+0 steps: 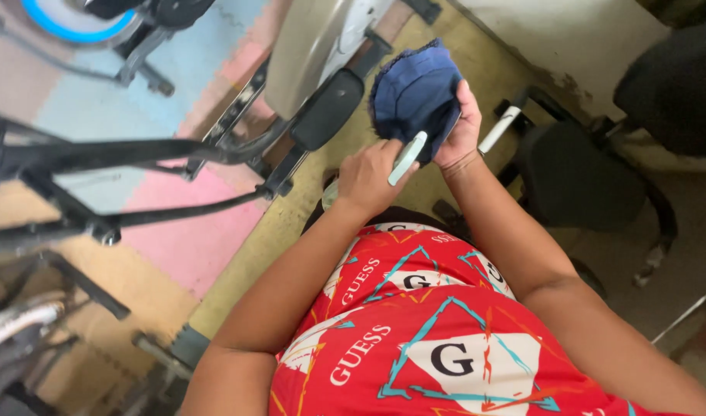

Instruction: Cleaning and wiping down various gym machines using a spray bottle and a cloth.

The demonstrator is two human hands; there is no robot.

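My right hand (pixel 459 127) holds a crumpled dark blue cloth (pixel 414 88) up in front of me, fingers wrapped behind it. Just below the cloth, my left hand (pixel 366 179) is closed around a pale green bottle (pixel 408 157), whose slim end points up against the cloth's lower edge. Part of the bottle shows under the left wrist (pixel 330 192). My red patterned shirt (pixel 414 323) fills the bottom of the view.
A black exercise machine frame (pixel 137 150) with a padded pedal (pixel 327 108) stands left of my hands on pink and blue floor mats (pixel 191 239). A black weight bench (pixel 576 173) and another dark seat (pixel 676 81) stand on the right near a white wall.
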